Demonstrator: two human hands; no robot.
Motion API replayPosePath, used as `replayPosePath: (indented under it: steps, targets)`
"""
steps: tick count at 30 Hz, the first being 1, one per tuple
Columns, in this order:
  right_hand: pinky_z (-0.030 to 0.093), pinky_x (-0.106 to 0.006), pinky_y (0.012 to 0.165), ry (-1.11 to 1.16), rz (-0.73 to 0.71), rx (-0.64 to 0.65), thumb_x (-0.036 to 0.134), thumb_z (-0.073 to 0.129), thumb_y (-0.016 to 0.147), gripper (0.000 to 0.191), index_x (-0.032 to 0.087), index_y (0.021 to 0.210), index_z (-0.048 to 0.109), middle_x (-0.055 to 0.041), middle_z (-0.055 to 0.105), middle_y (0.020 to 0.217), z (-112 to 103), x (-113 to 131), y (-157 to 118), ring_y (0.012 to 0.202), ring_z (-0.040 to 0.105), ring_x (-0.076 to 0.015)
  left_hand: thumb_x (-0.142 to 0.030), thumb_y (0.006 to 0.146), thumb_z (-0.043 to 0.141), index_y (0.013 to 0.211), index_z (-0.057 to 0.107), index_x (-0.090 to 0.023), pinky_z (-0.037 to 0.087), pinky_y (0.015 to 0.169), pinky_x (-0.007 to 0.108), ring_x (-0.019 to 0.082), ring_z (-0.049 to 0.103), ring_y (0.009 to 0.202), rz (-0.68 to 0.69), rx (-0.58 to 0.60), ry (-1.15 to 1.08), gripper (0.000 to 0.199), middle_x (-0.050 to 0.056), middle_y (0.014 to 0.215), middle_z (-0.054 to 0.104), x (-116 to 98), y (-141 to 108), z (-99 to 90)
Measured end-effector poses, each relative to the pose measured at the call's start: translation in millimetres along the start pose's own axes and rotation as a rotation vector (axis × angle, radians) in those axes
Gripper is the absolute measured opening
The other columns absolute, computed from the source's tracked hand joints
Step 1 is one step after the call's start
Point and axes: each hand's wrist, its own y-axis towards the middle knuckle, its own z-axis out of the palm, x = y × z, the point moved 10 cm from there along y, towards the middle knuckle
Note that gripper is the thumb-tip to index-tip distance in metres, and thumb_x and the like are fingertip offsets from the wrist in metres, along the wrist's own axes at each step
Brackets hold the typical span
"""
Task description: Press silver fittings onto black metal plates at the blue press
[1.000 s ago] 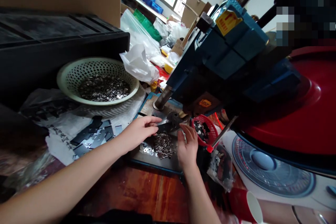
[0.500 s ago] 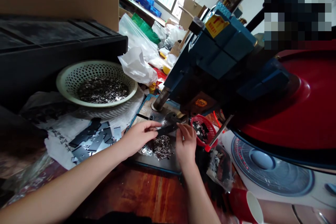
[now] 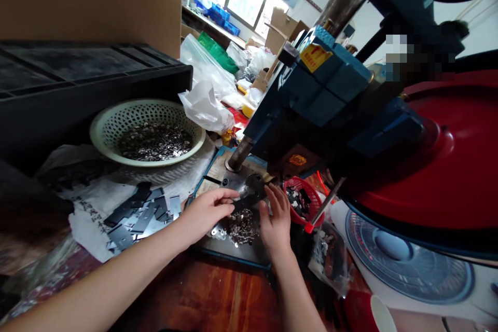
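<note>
My left hand point(image 3: 208, 212) pinches the left end of a dark flat metal strip point(image 3: 246, 202) between thumb and fingers. The strip lies at the die under the blue press point(image 3: 311, 98). Beside its right end is my right hand point(image 3: 277, 220), thumb and fingers apart; whether a fingertip still touches the strip is hard to see. Just below the strip, a pile of small shiny metal pieces point(image 3: 241, 228) rests on the press base point(image 3: 225, 246) between my hands.
A pale green basket point(image 3: 153, 162) of small metal parts stands at left, behind loose flat metal strips point(image 3: 146, 212) on paper. Right of the press base are a red basket point(image 3: 317, 202) with scraps and a clear plastic bag point(image 3: 330, 264). A large red wheel point(image 3: 462, 166) fills the right.
My right hand's fingers have spread and come off their grip on the strip's right end. My left hand keeps its hold. The whole view has shifted slightly.
</note>
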Motion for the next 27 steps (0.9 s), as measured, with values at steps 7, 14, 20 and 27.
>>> replayPosePath:
  steps: [7,14,20,27]
  targets:
    - [0.049,-0.03,0.079,0.433,0.302,0.111,0.034,0.046,0.091,0.024,0.019,0.089,0.065,-0.0057,0.068,0.089,11,15,-33,0.085,0.063,-0.0178,-0.029,0.064,0.063,0.103,0.064,-0.018,0.046,0.078,0.032,0.02,0.062,0.084,-0.04,0.042,-0.147,0.041,0.003,0.085,0.067,4,-6,22.1]
    - [0.051,-0.028,0.076,0.529,0.456,0.121,0.031,0.05,0.088,0.021,0.017,0.094,0.064,-0.0056,0.071,0.09,17,10,-39,0.083,0.066,-0.0179,-0.028,0.067,0.063,0.111,0.06,-0.016,0.047,0.082,0.034,0.023,0.062,0.091,0.099,0.032,-0.014,0.045,0.007,0.095,0.067,-2,-12,35.4]
    - [0.051,-0.028,0.079,0.319,0.186,0.25,0.024,0.051,0.087,0.021,0.021,0.1,0.067,-0.005,0.071,0.096,10,19,-29,0.088,0.066,-0.0179,-0.029,0.078,0.057,0.099,0.069,-0.026,0.044,0.086,0.033,0.023,0.061,0.095,0.411,0.029,0.375,0.024,0.003,0.099,0.069,-39,-15,27.7]
    - [0.052,-0.031,0.077,0.257,0.05,0.034,0.016,0.051,0.084,0.015,0.021,0.09,0.064,-0.0048,0.066,0.089,-11,28,-26,0.085,0.063,-0.0174,-0.019,0.066,0.059,0.09,0.067,-0.022,0.046,0.086,0.034,0.022,0.063,0.09,0.145,0.04,0.021,0.025,0.001,0.092,0.071,-11,-8,25.5]
